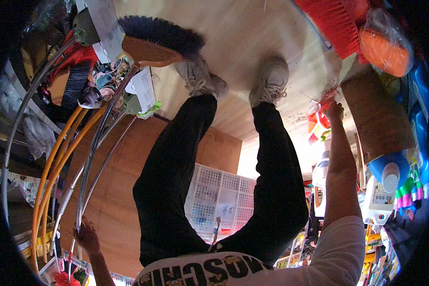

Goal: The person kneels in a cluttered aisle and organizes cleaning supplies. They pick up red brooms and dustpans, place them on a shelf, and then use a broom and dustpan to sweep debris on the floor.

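Observation:
At the lower left, my left hand [87,234] is around the metal handle of a broom [152,52] with a brown head and dark bristles. The broom head rests on the floor beside one of my shoes. My right hand [334,110], arm stretched forward on the right, has its fingers closed on a small red and white plastic thing; an orange and white brush-like thing [319,123] with red bristles is just beside it. Glare and blur hide exactly what it is.
More brooms and mops with orange handles [62,153] and metal handles stand at left. A brown board [118,193] and a white compartment case [218,200] lie behind my legs. At right are a red broom head [334,26], a cardboard piece [379,111] and a blue-capped container [388,171].

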`<state>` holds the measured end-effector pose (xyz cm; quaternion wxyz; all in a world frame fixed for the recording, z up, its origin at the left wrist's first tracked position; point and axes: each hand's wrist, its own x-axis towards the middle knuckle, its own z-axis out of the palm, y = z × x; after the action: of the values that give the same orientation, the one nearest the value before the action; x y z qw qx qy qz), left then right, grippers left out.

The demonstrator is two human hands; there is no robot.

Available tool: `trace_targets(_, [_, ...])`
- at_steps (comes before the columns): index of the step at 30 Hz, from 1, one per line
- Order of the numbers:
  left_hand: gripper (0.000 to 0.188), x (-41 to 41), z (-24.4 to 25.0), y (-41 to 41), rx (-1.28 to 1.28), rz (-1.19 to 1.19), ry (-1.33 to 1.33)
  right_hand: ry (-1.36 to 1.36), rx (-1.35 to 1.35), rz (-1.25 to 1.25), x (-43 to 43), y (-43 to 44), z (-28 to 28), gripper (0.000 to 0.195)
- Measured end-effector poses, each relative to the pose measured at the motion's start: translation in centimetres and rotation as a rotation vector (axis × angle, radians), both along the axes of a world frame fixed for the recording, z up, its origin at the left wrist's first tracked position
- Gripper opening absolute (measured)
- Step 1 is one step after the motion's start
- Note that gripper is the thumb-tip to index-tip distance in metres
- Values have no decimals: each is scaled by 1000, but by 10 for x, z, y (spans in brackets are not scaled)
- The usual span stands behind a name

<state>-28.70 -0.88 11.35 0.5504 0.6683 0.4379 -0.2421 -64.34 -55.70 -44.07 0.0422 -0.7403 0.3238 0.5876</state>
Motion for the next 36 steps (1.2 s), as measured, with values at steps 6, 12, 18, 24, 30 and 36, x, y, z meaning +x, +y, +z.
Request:
trace_targets(6, [26,-3,2,17,78,9,4,32,87,59,-5,13,59,68])
trace_targets(12, [28,-12,2,35,-134,490,-64,76,19,110,-30,16,152,75])
trace_targets(18, [32,-16,-20,22,-85,98,-13,0,-112,-205,-30,35,248,63])
trace_targets(24, [32,-24,-28,30,-68,128,-39,-37,-178,-831,-24,41,304,65])
trace_targets(30, [31,-31,-39,20,85,167,-71,157,-340,-773,-33,18,320,59])
trace_targets(36, [35,-34,-48,-17,130,116,-131,-136,-328,-1474,-20,10,351,59])
